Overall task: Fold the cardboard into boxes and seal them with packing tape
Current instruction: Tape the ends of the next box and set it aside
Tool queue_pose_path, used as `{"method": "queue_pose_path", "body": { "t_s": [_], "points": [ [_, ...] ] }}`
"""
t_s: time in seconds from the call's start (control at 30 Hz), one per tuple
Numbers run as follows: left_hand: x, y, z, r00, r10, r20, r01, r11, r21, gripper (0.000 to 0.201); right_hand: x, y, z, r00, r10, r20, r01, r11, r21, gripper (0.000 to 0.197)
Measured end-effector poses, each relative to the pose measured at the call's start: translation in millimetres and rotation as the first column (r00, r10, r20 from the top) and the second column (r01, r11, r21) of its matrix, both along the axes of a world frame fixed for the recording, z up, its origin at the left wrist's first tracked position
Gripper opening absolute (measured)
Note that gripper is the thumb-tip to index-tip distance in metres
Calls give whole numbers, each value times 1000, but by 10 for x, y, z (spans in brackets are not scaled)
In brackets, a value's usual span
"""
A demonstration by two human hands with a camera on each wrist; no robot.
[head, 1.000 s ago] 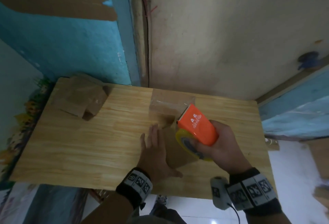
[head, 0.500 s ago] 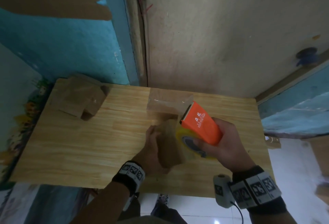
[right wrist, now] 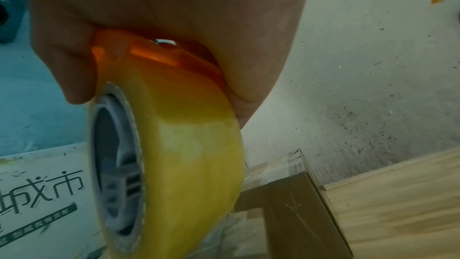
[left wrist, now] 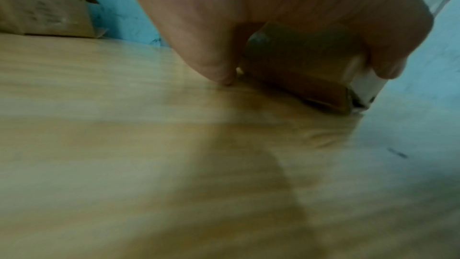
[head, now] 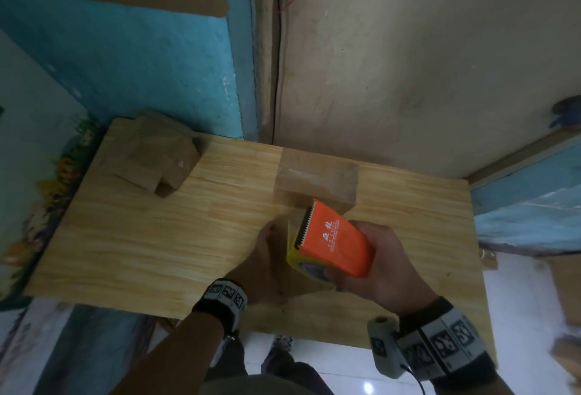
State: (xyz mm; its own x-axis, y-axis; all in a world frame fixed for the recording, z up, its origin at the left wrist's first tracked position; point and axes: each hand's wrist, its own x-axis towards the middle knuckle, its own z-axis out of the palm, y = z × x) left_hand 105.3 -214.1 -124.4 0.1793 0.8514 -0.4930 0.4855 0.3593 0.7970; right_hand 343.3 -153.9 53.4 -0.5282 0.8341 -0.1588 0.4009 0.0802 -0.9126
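White characters, too small to be read, are printed on the orange plastic tape dispenser [head: 334, 240]; "城市" is seen on a white printed panel [right wrist: 44, 194].

Head view looks steeply down on the table [head: 132, 247] and both hands. Wrist views sit close under each palm, facing fingerward; all share the tabletop.
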Motion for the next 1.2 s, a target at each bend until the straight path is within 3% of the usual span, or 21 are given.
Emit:
{"method": "queue_pose_path", "body": {
  "t_s": [0.1,0.23,0.3,0.37,0.4,0.53,0.63,0.77,0.83,0.9,0.97,1.03,1.2],
  "points": [
    [1,9,183,999,-38,-20,38,999,20,155,-46,9,-45,1000,22,-2,-22,1000,8,45],
    [103,120,366,986,-88,-139,100,992,82,117,-107,21,-159,996,82,30,-82,997,14,48],
    [87,115,270,952,-175,-251,206,973,102,120,-124,23,-205,993,102,53,-104,994,31,44],
    [22,92,88,810,-317,-494,421,900,112,121,-115,19,-207,992,114,55,-116,993,32,40],
    [-9,89,28,766,-339,-546,464,879,106,119,-108,15,-202,991,123,60,-126,991,35,39],
    [-21,89,-22,763,-340,-550,471,875,111,135,-89,14,-215,983,155,100,-161,985,61,40],
    [-33,95,-13,732,-382,-565,493,868,52,128,-107,16,-246,978,177,110,-186,980,69,42],
    [-18,17,142,771,-415,-483,475,880,2,97,-156,-26,-342,974,187,127,-199,976,91,50],
    [-8,-12,353,888,-344,-305,373,927,41,85,-172,-63,-388,975,185,122,-198,975,101,50],
    [-41,-18,509,977,-205,-51,205,979,-3,99,-172,-92,-423,974,190,125,-204,973,111,48],
    [-104,-33,531,982,-183,47,181,983,38,111,-145,-112,-453,975,183,124,-198,974,115,48],
    [-211,-90,494,980,-131,150,109,983,148,109,-116,-112,-471,979,167,121,-181,976,119,51],
    [-287,-96,658,931,24,364,-129,955,266,53,-90,-102,-482,982,156,103,-167,980,110,53]
  ]
}}
